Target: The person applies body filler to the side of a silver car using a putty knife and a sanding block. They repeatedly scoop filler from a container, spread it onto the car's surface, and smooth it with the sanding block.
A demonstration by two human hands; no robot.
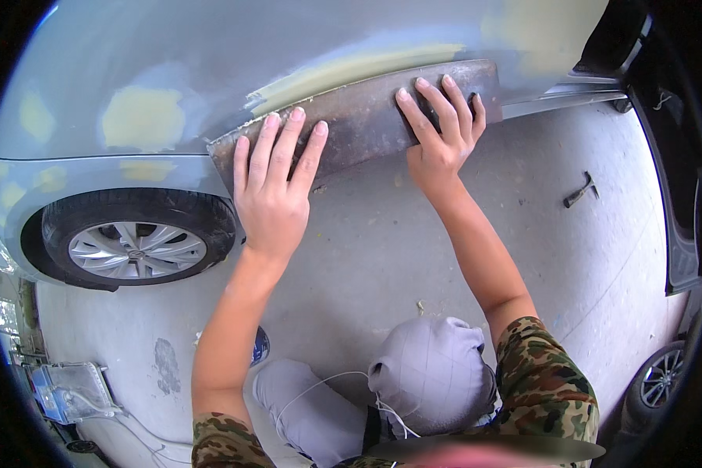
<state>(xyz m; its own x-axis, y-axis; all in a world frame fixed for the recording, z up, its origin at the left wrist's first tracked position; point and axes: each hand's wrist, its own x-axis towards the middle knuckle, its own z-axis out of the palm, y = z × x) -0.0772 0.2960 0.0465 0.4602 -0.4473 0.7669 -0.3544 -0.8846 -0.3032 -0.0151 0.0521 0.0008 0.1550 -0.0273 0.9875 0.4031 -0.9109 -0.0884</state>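
A long, dark, flat filler spreader (359, 129) lies slantwise with its upper edge along the lower side of a grey car body (234, 54). My left hand (277, 195) grips its left part, fingers spread over the face and thumb out of sight. My right hand (443, 136) holds it near the right end, fingertips pressing toward the top edge. Just above the blade runs a streak of pale yellow body filler (351, 69). Crumbs of filler cling along the blade's upper left edge. Further left on the body is a rounded yellow filler patch (143, 117).
The car's wheel (136, 249) is at left, below the arch. A hammer (580, 191) lies on the grey floor (366, 249) at right. An open car door (682, 171) stands far right, above another wheel (661, 378). Blue equipment (51, 394) with hoses sits lower left.
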